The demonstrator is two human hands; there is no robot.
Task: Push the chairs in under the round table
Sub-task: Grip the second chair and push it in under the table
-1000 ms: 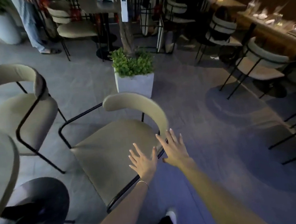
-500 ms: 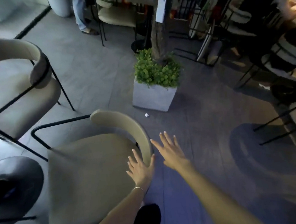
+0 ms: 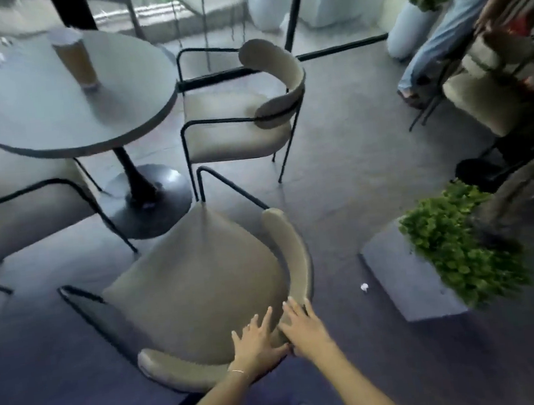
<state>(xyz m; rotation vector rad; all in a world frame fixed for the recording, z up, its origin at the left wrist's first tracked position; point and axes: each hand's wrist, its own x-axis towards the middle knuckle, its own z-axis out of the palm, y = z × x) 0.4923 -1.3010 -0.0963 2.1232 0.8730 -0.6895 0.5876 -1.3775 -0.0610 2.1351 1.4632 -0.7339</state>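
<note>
A beige chair with a black metal frame [image 3: 195, 285] stands right in front of me, its seat pointing toward the round grey table [image 3: 35, 108] at upper left. My left hand [image 3: 257, 340] and my right hand [image 3: 300, 327] lie flat on the chair's curved backrest, side by side, fingers spread. A second beige chair [image 3: 243, 115] stands to the right of the table, apart from it. A third chair [image 3: 18, 202] sits at the left with its seat partly under the tabletop. A tall paper cup [image 3: 74, 59] stands on the table.
The table's black pedestal base [image 3: 147, 201] lies just ahead of the near chair. A grey square planter with green leaves [image 3: 430, 267] stands close on my right. A person in jeans [image 3: 439, 35] and more chairs are at the far right. White pots line the window.
My view has swung left, bringing the round table and its cup into sight. Both hands have come down from hovering by the backrest onto it. The planter now lies to my right.
</note>
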